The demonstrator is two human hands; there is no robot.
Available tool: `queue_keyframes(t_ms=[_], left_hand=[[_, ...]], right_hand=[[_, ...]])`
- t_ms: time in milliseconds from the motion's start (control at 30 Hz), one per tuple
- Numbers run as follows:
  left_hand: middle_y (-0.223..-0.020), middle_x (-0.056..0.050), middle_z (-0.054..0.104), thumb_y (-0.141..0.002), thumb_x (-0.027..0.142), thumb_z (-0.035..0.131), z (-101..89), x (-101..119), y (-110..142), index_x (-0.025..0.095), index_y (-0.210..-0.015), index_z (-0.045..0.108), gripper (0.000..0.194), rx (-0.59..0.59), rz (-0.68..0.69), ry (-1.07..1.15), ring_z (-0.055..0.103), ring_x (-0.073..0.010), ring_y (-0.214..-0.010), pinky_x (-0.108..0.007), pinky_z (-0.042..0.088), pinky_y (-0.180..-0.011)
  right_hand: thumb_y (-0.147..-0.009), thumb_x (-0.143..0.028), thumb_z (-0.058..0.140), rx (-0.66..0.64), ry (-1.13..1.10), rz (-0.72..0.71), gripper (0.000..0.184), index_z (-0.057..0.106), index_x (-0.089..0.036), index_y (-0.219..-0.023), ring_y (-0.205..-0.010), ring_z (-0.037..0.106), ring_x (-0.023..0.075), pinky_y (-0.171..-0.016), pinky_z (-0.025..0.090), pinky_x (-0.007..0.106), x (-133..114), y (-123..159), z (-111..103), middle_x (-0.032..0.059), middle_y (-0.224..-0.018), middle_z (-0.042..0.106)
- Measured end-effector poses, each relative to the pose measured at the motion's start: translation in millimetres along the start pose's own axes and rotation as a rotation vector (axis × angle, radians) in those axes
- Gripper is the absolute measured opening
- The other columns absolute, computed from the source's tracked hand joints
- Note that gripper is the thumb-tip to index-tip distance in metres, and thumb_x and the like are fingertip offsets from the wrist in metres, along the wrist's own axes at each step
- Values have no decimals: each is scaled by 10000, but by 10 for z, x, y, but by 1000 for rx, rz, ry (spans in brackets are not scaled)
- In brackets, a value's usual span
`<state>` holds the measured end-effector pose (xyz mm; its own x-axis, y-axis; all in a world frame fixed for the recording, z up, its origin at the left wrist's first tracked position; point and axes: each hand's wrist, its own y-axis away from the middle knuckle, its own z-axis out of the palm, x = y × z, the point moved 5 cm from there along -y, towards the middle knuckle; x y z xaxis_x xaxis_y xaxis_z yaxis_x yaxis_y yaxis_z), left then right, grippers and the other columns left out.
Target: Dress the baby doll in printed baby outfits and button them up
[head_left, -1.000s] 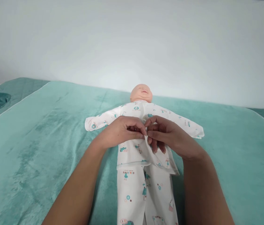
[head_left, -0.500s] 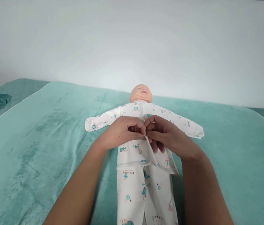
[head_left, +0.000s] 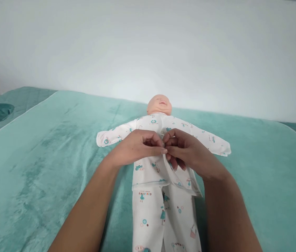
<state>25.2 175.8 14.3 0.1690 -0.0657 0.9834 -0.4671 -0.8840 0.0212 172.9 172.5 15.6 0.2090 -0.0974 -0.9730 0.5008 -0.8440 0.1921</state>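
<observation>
The left hand [head_left: 141, 146] and right hand [head_left: 188, 150] pinch the front of the baby doll's [head_left: 159, 105] white pajama top [head_left: 148, 173] with their fingers [head_left: 155, 151].

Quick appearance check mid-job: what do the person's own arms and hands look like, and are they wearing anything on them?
Both are bare. The ungloved five-fingered left hand and the likewise ungloved right hand show no rings; some fingers are partly hidden. The forearms taper toward the wrists, with no sleeve, watch, bracelet or cable visible.
</observation>
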Motion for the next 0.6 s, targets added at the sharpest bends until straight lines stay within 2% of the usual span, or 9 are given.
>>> queue_keyframes(t_ms=[200, 433, 600], left_hand=[[-723, 32, 550, -775, 276, 664, 18, -13, 3, 187, -792, 538, 155, 7, -16, 17, 491, -94, -676, -222, 379, -577], [-739, 36, 516, -771, 212, 610, 40, 37, 18, 193, -790, 502, 112, 26, -40, 3, 483, -97, -689, -230, 367, -583], [-740, 40, 492, -765, 218, 607, 44, 67, 35, 194, -774, 489, 121, 30, -43, -8, 468, -97, -697, -231, 366, -596]], right_hand=[[-835, -132, 496, 8, 7, 4, 122, 519, -216, -920, -491, 587, 80, -374, 348, 151, -24, 11, 3, -56, -654, 588], [-876, -211, 550, -19, 5, -23, 82, 527, -221, -954, -512, 595, 84, -390, 366, 163, -25, 36, -16, -52, -684, 594], [-874, -252, 598, -41, 37, -29, 121, 521, -226, -964, -517, 579, 83, -398, 376, 158, -14, 48, -21, -65, -632, 564]])
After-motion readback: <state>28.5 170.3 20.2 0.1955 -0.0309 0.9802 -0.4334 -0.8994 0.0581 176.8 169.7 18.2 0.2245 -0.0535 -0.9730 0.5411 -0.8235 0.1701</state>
